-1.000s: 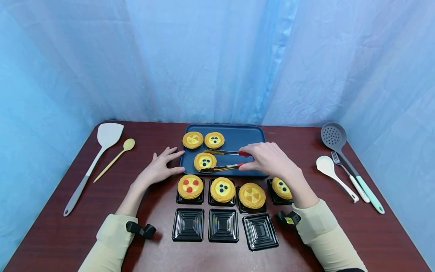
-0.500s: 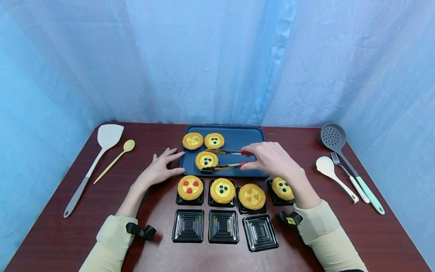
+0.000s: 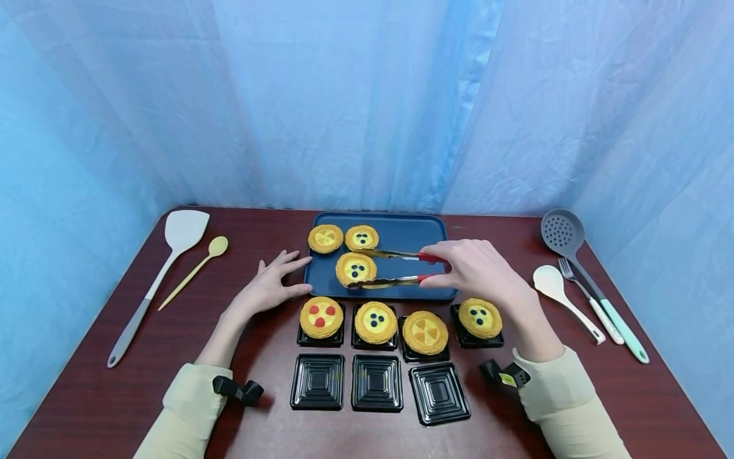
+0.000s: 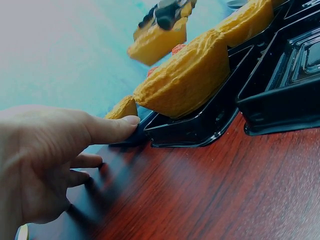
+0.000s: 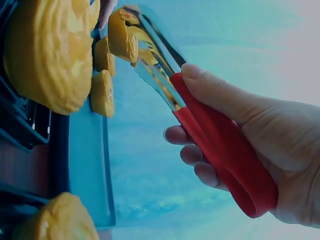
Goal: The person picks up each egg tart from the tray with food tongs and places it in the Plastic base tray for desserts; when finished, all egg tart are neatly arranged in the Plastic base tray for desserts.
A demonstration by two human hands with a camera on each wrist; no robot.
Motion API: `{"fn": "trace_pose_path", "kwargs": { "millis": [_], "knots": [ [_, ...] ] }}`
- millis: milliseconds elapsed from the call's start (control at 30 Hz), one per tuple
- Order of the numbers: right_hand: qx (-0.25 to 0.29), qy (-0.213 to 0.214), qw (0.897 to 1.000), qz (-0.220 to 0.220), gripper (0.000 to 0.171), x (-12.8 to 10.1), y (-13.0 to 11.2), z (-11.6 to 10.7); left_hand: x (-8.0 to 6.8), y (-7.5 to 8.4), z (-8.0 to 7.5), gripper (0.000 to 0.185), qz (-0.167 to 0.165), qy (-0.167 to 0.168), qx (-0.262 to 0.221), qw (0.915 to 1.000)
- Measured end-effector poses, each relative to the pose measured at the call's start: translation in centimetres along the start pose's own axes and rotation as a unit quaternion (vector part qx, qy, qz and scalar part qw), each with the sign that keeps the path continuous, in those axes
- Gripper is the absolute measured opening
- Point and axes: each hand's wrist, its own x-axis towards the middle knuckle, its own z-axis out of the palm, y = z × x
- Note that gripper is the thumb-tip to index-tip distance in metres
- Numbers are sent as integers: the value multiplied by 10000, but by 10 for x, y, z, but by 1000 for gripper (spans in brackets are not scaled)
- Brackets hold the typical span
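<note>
Curtain [image 3: 344, 95]: light blue, hung behind and along both sides.
Desk [image 3: 258, 433]: dark red-brown, carrying the items below.
Tray [image 3: 408, 237]: blue, rectangular, at the desk's far edge, near the middle.
Spatula [image 3: 183, 233]: white blade, grey handle grip, lying at left.
Skimmer [image 3: 562, 231]: grey, perforated, pale green handle grip, lying at right.
Right hand [image 3: 476, 268]: grasping the tongs [image 5: 220, 135] by their red handles.
Left hand [image 3: 266, 287]: released, fingers spread, thumb at the tray's left edge.
Tongs: metal, the 2 arms pinching 1 dark-dotted tart [image 3: 355, 268], raised above the tray's left half.
Containers [image 3: 376, 382]: 7, black, square; 4 in the row beside the tray, 3 in the nearer row.
Other tarts [image 3: 425, 332]: 6, yellow; 4 seated in the containers beside the tray, 2 at the tray's far left.
</note>
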Motion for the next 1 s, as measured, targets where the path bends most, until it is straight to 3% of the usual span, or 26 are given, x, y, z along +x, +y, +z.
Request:
{"fn": "trace_pose_path", "kwargs": {
  "millis": [233,467,700,1000],
  "knots": [
    [172,89,9990,-402,49,-21,-10,-9,0,-2,1,70,16,4,-19,10000],
    [246,232,9904,-1339,48,-34,-28,-13,0,-4,0,70,67,-33,-76,9999],
    [610,-346,9779,-1970,46,-30,-52,-3,0,-3,0,70,59,-36,-61,10000],
    [675,-856,9745,-1960,46,-27,-69,11,1,-2,1,70,20,-10,-5,10000]
  ]
}}
